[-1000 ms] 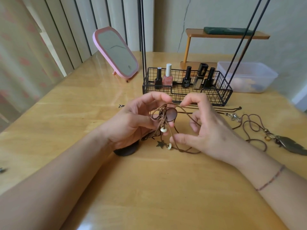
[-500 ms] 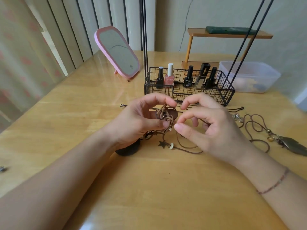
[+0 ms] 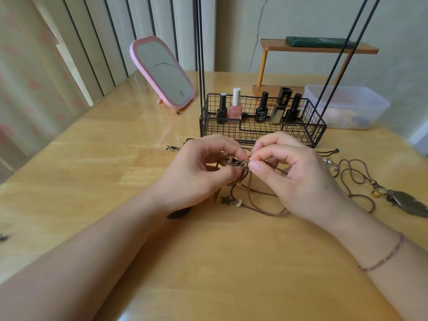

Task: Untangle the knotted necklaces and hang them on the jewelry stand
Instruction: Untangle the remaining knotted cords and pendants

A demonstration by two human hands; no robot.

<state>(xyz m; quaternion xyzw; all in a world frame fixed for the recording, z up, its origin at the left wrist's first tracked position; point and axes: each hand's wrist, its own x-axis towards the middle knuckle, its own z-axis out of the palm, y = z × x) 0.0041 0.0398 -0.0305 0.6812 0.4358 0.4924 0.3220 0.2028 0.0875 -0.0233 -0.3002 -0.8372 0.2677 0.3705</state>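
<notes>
a wooden table [image 3: 97, 172] fills the view, with vertical blinds [image 3: 97, 38] behind its far left edge. on the far side stands a black wire basket [image 3: 261, 133] that forms the base of the jewelry stand [image 3: 201, 54], whose thin black rods rise out of the top of the frame; nail polish bottles [image 3: 235, 110] stand in a row inside the basket. left of it leans a pink-framed mirror [image 3: 162, 71], tilted back, and to the right sits a clear plastic box [image 3: 347, 107] just in front of a small orange shelf [image 3: 317, 46] with a dark flat object on top. both forearms reach in from the bottom edge, the right wrist wearing a thin beaded bracelet [image 3: 382, 257]. the left hand [image 3: 196, 174] and right hand [image 3: 298, 174] meet just in front of the basket, each pinching the knotted brown cord necklaces [image 3: 243, 165] between thumb and fingertips, held slightly above the table. loose cord trails down from the knot onto the wood, carrying a small dark star charm [image 3: 225, 200] and a pale bead [image 3: 238, 202]. a dark flat piece [image 3: 179, 213] lies partly under the left wrist. on the right, apart from the hands, another brown cord necklace [image 3: 356, 172] lies in loops and ends in a metal feather pendant [image 3: 407, 203] near the table's right edge.
</notes>
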